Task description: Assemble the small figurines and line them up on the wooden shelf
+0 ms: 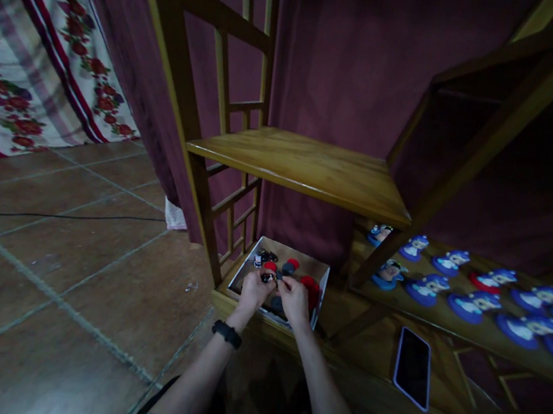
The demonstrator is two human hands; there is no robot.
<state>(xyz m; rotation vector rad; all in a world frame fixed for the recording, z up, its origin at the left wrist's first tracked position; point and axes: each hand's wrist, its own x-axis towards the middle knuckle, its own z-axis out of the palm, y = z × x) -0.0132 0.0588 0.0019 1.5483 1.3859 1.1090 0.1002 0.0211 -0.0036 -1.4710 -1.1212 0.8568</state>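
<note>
A shallow white box (322, 286) sits on the lowest shelf, holding red and grey round pieces (294, 263) and small dark-and-white figurines (267, 255). Over the box, my left hand (256, 290) pinches a small dark figurine (266, 278) with some white on it. Close beside it, my right hand (295, 298) has its fingertips closed near the same figurine. Whether the right fingers grip the figurine or another small part is hidden. A dark watch (227, 334) is on my left wrist.
A wooden shelf board (306, 167) juts out above the box. To the right stand several blue-and-white figurines (475, 305) on round bases, with a phone (413, 368) lying in front. A slanting wooden post (374, 256) separates them from the box. Tiled floor (91, 318) spreads left.
</note>
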